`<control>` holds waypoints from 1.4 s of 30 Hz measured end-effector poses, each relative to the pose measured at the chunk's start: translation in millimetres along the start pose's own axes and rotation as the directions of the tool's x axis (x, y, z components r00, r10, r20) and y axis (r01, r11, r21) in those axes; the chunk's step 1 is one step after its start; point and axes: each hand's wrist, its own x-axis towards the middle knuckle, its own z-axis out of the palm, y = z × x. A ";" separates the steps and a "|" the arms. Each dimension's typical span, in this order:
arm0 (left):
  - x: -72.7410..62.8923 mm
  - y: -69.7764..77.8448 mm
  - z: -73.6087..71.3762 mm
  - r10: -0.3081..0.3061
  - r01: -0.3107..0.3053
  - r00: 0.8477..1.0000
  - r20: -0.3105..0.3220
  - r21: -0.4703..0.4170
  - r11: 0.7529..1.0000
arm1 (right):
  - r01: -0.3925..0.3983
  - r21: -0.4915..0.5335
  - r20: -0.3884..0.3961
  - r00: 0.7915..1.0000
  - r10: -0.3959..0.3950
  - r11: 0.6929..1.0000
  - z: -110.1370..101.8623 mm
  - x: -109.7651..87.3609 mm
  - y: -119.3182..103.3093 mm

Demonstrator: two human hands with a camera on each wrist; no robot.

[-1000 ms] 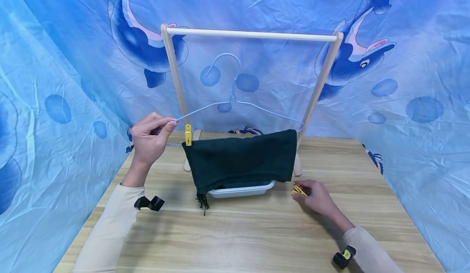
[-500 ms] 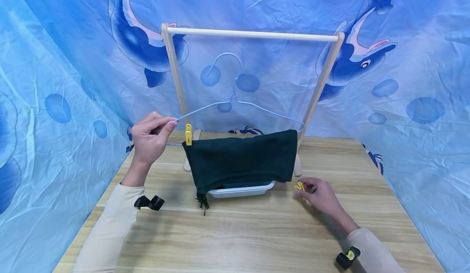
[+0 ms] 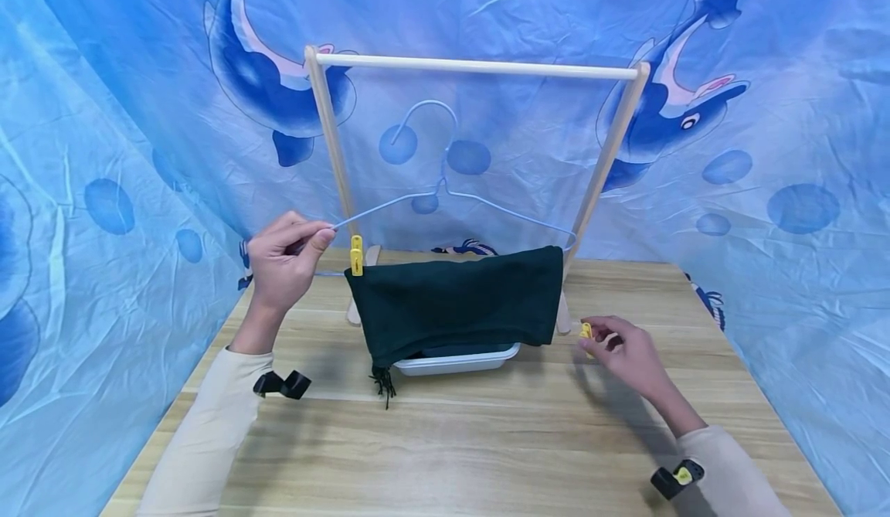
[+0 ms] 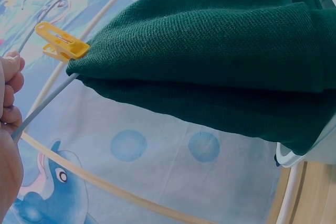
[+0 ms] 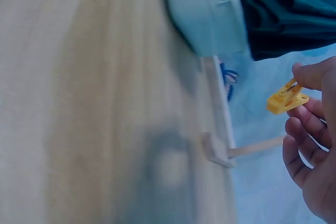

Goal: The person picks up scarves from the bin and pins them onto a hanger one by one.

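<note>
My left hand (image 3: 283, 258) grips the left end of a pale blue wire hanger (image 3: 497, 205), holding it up in front of the rack. A dark green scarf (image 3: 455, 301) with black fringe is folded over the hanger's lower bar. One yellow clothespin (image 3: 357, 256) clamps the scarf's upper left corner to that bar, seen close up in the left wrist view. To the right of the scarf, my right hand (image 3: 629, 355) pinches a second yellow clothespin (image 5: 286, 98) between thumb and fingers, raised above the table.
A wooden rack with a white top rail (image 3: 480, 66) stands behind the hanger. Partly hidden under the scarf is a white plastic tray (image 3: 459, 363) on the wooden table (image 3: 445, 455). Blue curtains with printed dolphins surround the table at the back and sides.
My right hand has lifted its clothespin off to the right and up, turning it more upright between the fingers. The left hand, hanger and scarf have stayed put.
</note>
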 end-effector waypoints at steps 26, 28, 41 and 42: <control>-0.7 1.0 0.7 0.020 -0.020 1.000 -0.007 0.015 1.000 | 0.217 0.036 -0.161 0.965 -0.208 0.976 -76.1 50.9 -56.7; -0.8 1.0 0.4 0.017 -0.017 1.000 -0.005 0.018 1.000 | 0.234 0.029 -0.159 0.961 -0.227 0.972 -81.0 55.3 -62.3; -2.3 -0.5 1.2 0.007 -0.006 1.000 -0.017 0.020 1.000 | 0.354 -0.027 -0.134 0.926 -0.354 0.935 -102.5 83.6 -86.5; -2.2 -0.3 1.5 0.005 -0.005 1.000 -0.019 0.019 1.000 | 0.356 -0.029 -0.130 0.925 -0.357 0.934 -103.0 85.5 -87.7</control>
